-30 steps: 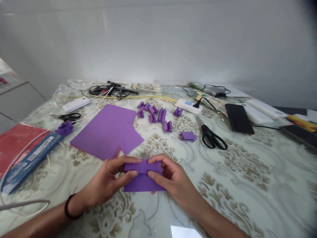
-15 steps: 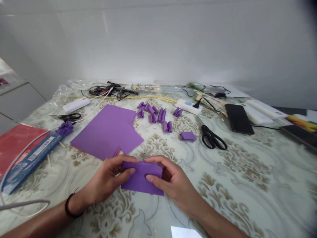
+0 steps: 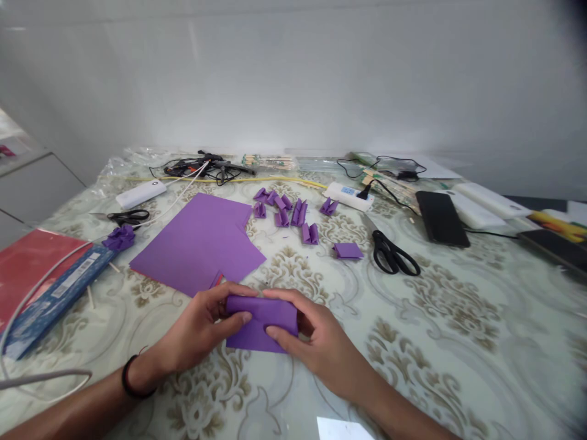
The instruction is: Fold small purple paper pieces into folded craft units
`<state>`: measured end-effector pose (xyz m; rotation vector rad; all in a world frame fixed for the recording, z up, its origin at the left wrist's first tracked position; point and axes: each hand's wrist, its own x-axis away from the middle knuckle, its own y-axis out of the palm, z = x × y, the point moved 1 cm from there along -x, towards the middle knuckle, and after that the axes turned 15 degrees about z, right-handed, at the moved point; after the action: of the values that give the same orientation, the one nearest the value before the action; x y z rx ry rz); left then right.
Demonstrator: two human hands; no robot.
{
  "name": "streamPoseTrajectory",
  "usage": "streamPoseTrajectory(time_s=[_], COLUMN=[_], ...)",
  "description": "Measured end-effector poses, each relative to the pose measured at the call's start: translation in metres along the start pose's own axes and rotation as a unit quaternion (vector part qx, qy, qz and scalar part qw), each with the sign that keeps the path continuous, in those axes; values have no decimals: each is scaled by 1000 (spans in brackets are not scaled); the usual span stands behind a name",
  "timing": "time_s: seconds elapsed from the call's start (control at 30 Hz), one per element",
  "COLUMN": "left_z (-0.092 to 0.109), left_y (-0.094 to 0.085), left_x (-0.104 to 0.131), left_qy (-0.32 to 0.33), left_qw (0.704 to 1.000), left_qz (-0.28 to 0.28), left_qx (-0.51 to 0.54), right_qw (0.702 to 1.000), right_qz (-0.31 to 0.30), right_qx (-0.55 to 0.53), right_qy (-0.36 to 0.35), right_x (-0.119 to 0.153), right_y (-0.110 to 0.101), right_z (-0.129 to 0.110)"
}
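Note:
Between my two hands is a small piece of purple paper point(image 3: 261, 333), its far edge bent over toward me in a rounded curl. My left hand point(image 3: 211, 324) pinches its left end, thumb in front and fingers along the far edge. The right end is gripped the same way by my right hand point(image 3: 307, 333). Beyond my hands lie several folded purple paper pieces point(image 3: 299, 212), with one flatter folded piece point(image 3: 348, 250) nearer on the right. Larger purple sheets point(image 3: 197, 238) lie stacked at the left, a bit of red showing beneath.
Black-handled scissors point(image 3: 394, 253) lie to the right, another pair point(image 3: 128, 217) to the left. A crumpled purple paper flower point(image 3: 119, 237) rests on a blue packet point(image 3: 59, 299). Farther back are a white power strip point(image 3: 348, 195), a black phone point(image 3: 443, 219) and tangled black cables point(image 3: 206, 166).
The paper's far edge has curled over further toward me, and its near edge sits slightly farther away. My right hand has shifted a little to the left.

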<state>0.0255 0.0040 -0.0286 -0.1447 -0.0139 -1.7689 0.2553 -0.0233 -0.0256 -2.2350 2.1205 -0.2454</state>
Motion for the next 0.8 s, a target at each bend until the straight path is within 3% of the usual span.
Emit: streamPoseTrajectory(time_s=[0.8], left_z=[0], left_y=[2], left_x=[1], left_qy=[-44], left_qw=[998], left_qz=[-5], left_qx=[41], right_qw=[1000], right_qz=[1], right_qx=[-20], right_qy=[16], right_x=[1], right_y=[-1], right_z=[2])
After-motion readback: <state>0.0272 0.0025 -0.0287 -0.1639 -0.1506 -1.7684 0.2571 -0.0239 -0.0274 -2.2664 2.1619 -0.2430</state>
